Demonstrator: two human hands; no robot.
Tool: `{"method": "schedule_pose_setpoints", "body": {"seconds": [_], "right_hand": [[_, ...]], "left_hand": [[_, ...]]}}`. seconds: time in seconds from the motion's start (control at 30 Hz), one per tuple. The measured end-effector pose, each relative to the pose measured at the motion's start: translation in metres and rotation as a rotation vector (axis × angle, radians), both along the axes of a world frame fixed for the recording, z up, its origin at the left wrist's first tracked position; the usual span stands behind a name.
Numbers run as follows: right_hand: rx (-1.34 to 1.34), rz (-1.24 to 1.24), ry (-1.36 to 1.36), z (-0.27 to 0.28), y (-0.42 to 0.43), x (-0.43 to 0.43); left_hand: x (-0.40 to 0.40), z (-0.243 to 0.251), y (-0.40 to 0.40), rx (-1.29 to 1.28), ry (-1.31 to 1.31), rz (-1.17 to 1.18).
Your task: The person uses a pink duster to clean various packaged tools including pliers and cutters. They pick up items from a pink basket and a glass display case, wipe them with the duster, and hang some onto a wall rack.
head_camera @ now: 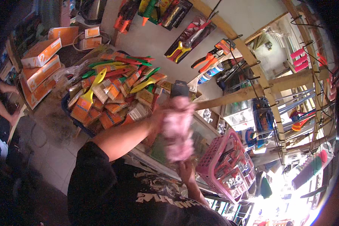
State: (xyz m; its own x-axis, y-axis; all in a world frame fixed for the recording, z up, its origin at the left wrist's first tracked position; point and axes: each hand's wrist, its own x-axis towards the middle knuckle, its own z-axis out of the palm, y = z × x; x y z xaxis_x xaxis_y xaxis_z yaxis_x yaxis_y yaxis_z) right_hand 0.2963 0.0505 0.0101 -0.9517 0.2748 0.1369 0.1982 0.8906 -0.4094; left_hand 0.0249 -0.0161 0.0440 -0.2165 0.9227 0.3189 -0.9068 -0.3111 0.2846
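A pink, fluffy-looking item (178, 132) on a black hanging card hangs between my two hands, blurred by motion. My left hand (159, 115) is at its upper left side, with the fingers partly hidden. Below, my right hand (185, 169) is at the item's lower end, its fingers curled against it. Close to my left forearm lies a blue basket (66, 108) heaped with paint brushes; a yellow-handled paint brush (87, 97) rests on top. To the right of my right hand is a pink plastic basket (207, 158) filled with small packaged goods.
Orange boxes (39, 59) stand left of the brushes. Carded pruning shears (212, 59) and other tools hang ahead. A wooden rack beam (237, 94) with metal hooks (254, 79) crosses the right side. At the far left, another person's arm (2, 110) shows.
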Motion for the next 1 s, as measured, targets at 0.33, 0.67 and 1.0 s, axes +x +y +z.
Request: {"method": "schedule_pose_setpoints", "body": {"seconds": [0.33,0.67,1.0], "right_hand": [[-0.596,-0.621,-0.154,0.023,-0.014,-0.014],[-0.465,-0.308,-0.166,-0.012,0.007,0.0],[-0.561,-0.342,-0.135,0.002,-0.022,-0.025]], "left_hand": [[0.014,0.024,-0.009,-0.121,-0.149,0.066],[0.012,0.004,-0.005,-0.241,0.04,0.034],[0.004,0.002,0.003,-0.266,0.072,-0.022]]}}
